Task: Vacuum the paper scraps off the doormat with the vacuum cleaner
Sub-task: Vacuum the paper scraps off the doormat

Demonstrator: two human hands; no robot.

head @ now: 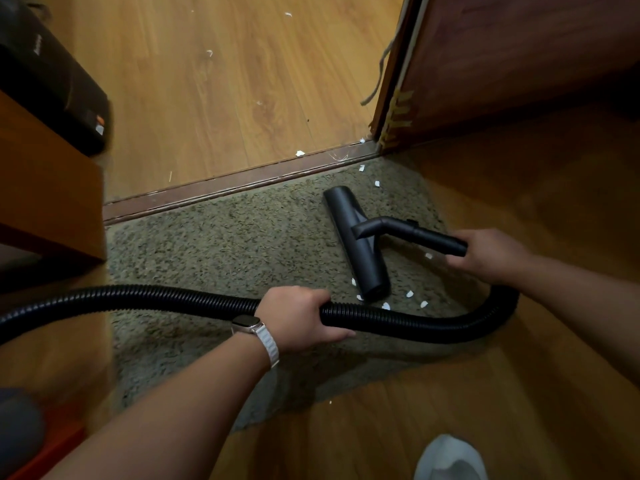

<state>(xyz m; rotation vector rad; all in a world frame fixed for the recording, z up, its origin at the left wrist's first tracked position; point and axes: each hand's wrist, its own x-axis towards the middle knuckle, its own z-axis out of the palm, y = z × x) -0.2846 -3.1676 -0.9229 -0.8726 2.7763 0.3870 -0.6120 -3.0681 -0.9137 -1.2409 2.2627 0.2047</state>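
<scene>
Gripping the hose [156,299]: left hand [298,315] curls round the black ribbed length, a watch [247,322] on its wrist.
Holding the tube [426,235]: right hand [491,254] wraps its rear end, behind the nozzle [356,240].
Nozzle: lies flat on the doormat [225,244].
Scraps: paper scraps [408,294] dot the doormat by the nozzle's near end and near the threshold [242,183].

wood floor [207,81], shaggy doormat [225,244] on it (paper scraps [300,153] strewn)

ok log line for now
left hand grips black ribbed hose; right hand grips black wand tube; black floor nozzle on olive shaggy doormat; white paper scraps remain
</scene>
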